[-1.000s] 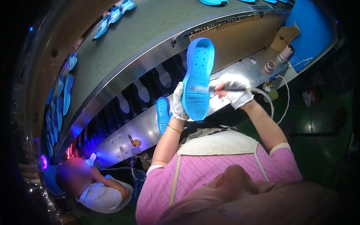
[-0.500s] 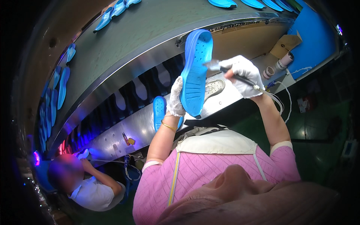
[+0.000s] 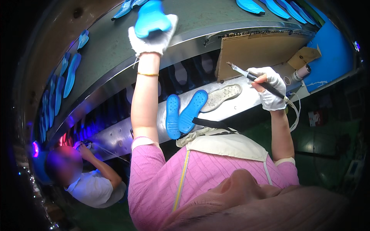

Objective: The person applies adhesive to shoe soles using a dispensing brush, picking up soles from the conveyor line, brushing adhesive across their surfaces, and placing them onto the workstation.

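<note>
Stretched far out over the green belt, my gloved left hand [image 3: 154, 41] holds a bright blue shoe sole [image 3: 153, 19] by its near end. That sole is slightly blurred and its far end runs out of view. My gloved right hand [image 3: 268, 87], raised above the metal ledge, grips a brush [image 3: 266, 87] with a black handle. Its tip points up and to the left, touching nothing, and a pale hose trails from its rear end. Two blue soles [image 3: 173, 117] [image 3: 193, 111] lie side by side on the ledge, with a grey-white sole [image 3: 221, 97] beside them.
A dark green conveyor belt [image 3: 192, 23] curves past, with blue soles [image 3: 72, 75] along its left and far right [image 3: 275, 8]. Dark soles stand under its metal edge. Cardboard [image 3: 258, 54] and tape rolls [image 3: 302, 72] are at right. Another person [image 3: 94, 188] works at lower left.
My left hand has carried the blue sole from above the ledge up and left over the belt. My right hand, still holding the brush, has moved right, away from the sole.
</note>
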Available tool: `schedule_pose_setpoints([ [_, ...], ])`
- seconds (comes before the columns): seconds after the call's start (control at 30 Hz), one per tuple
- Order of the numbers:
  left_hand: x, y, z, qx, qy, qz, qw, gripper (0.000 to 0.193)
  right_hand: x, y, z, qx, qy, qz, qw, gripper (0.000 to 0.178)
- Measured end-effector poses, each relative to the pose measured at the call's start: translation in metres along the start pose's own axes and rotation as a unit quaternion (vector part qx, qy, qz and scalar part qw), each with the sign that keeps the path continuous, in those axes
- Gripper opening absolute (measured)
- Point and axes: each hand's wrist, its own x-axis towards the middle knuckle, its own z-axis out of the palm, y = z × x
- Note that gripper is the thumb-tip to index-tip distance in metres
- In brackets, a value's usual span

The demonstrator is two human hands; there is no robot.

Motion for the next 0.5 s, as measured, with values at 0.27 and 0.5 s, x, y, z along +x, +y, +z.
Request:
schedule_pose_setpoints([
  [0.27, -0.021, -0.035, -0.012, 0.088, 0.033, -0.063, 0.994, 0.069, -0.032, 0.002, -0.009, 0.083, 0.103, 0.119, 0.984, 0.015],
  [0.5, 0.048, -0.119, 0.025, 0.819, -0.205, 0.077, 0.530, 0.064, -0.042, 0.022, -0.060, 0.064, 0.129, 0.103, 0.984, 0.014],
])
